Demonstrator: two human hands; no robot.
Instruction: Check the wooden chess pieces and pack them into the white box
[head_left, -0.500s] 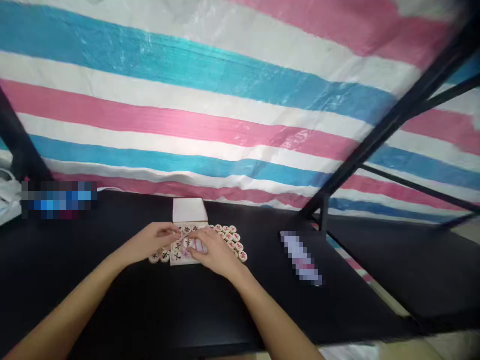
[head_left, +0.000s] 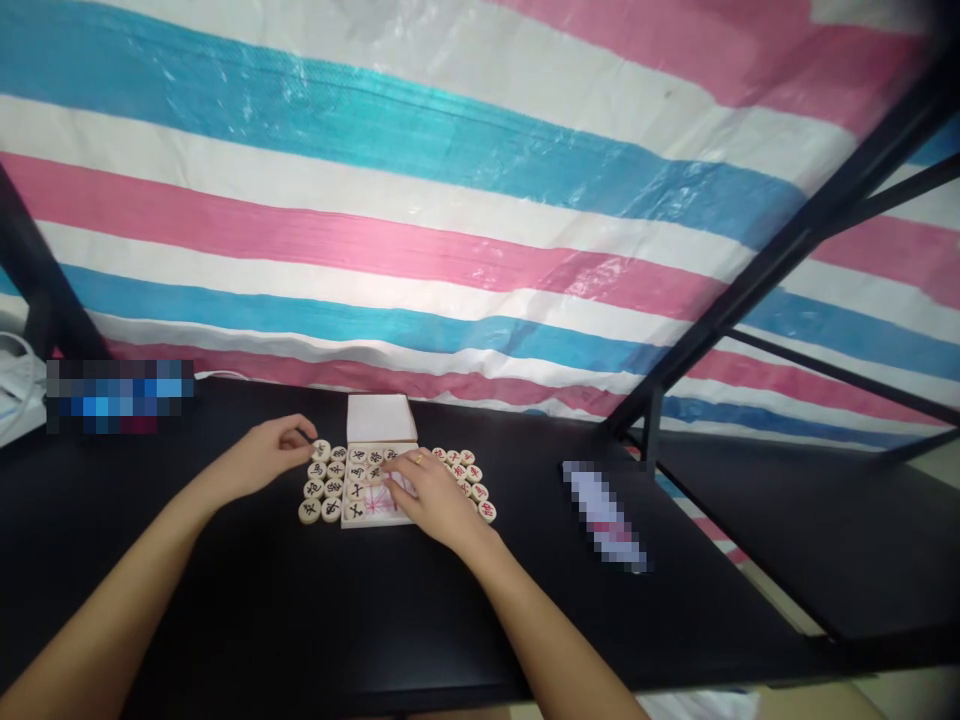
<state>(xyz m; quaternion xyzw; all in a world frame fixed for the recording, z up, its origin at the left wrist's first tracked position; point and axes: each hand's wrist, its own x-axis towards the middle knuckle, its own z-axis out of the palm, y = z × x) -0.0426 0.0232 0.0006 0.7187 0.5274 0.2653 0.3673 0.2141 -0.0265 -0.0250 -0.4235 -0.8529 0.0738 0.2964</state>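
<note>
Round Chinese chess pieces with black characters [head_left: 333,489] lie in two columns left of a white box [head_left: 397,515]. My left hand [head_left: 274,450] is beside the far left piece [head_left: 321,451], its thumb and fingers apart at that piece's edge. Over the box is my right hand [head_left: 431,495], its index fingertip touching a black-character piece [head_left: 374,474] in the second row and its thumb held apart. More pieces stand along the box's far and left sides. Red-character pieces [head_left: 478,492] lie right of the box, partly hidden by my right hand.
The box's white lid [head_left: 380,418] stands open at the back. A blurred-out pale packet [head_left: 604,515] lies to the right on the black table [head_left: 337,620]. At the far left are a blurred-out blue object [head_left: 120,397] and a white bag [head_left: 19,390]. A striped sheet [head_left: 375,230] hangs behind.
My left hand has left the box and moved left to the loose black pieces. The piece by my right fingers has shifted slightly away from me, into the second row.
</note>
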